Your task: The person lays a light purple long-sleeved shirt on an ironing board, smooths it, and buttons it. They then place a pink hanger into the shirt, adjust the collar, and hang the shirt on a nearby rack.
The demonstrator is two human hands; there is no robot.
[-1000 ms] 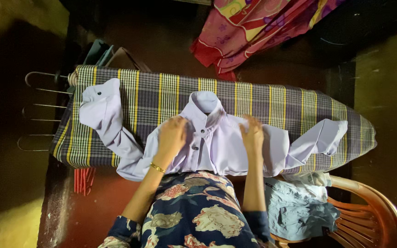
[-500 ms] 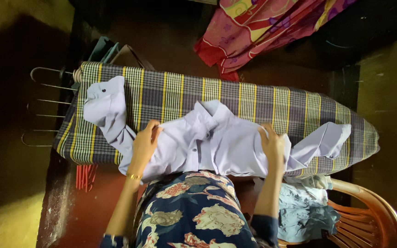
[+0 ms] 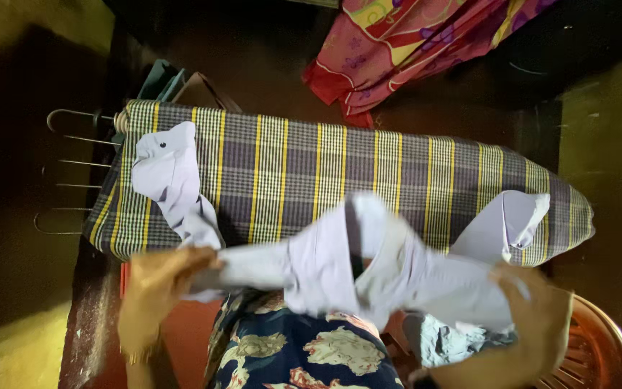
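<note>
The step in hand looks like lifting and turning the shirt [image 3: 368, 274], a pale lilac one, off the board [image 3: 311, 166] so that it can be laid again another way. It hangs stretched across the lower middle of the frame, bunched and twisted at its centre, with one sleeve [image 3: 170, 180] trailing up over the checked board cover at left and the other sleeve [image 3: 505, 223] folded near the board's right end. The left hand [image 3: 156, 288], lower left, is closed on the shirt's edge, fingers curled round the cloth (motion blur hides just how tight). The right hand [image 3: 534, 324], lower right, grips the other end, fingers wrapped over the fabric; how many pinch it I cannot tell. By my judgement the next move calls for keeping both grips even, so the twisted middle opens flat, and for lowering the cloth squarely on the board without dragging the sleeves under it. A wire rack [image 3: 73, 173] sticks out at the board's left end, a red patterned cloth [image 3: 412, 50] lies upper right, and a chair [image 3: 606, 346] sits lower right.
</note>
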